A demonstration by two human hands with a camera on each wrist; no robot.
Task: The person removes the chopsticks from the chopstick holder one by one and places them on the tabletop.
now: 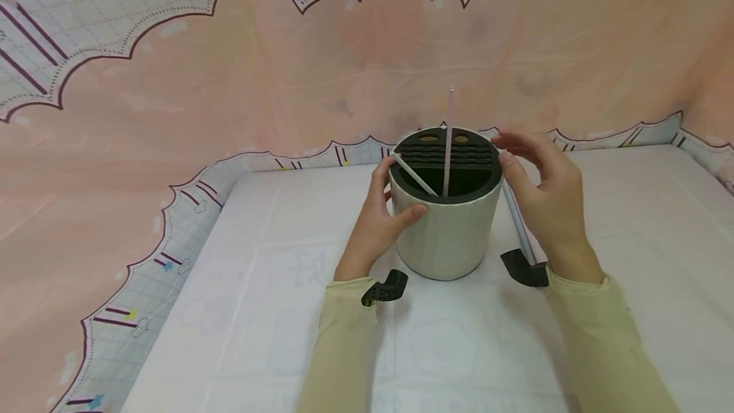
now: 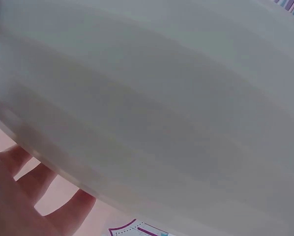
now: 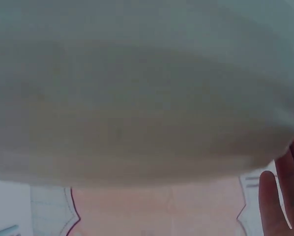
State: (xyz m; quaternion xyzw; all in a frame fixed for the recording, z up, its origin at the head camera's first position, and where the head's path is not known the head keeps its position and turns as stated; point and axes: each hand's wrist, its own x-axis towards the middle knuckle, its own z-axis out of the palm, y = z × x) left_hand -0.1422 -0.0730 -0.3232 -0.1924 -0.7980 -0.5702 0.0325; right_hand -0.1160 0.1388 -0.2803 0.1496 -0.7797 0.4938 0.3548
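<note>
While left hand [image 1: 378, 228] grips holder [image 1: 444, 241] | right hand [image 1: 545, 193], loosely unfolded, touches rim [image 1: 476, 195] | table [image 1: 246, 311] extends both sides

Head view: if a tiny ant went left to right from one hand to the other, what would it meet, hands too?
Left hand → slanting white stick → upright pinkish stick → right hand.

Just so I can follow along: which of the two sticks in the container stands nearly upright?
The pinkish stick, its top high above the container; the white stick leans toward the left hand.
</note>
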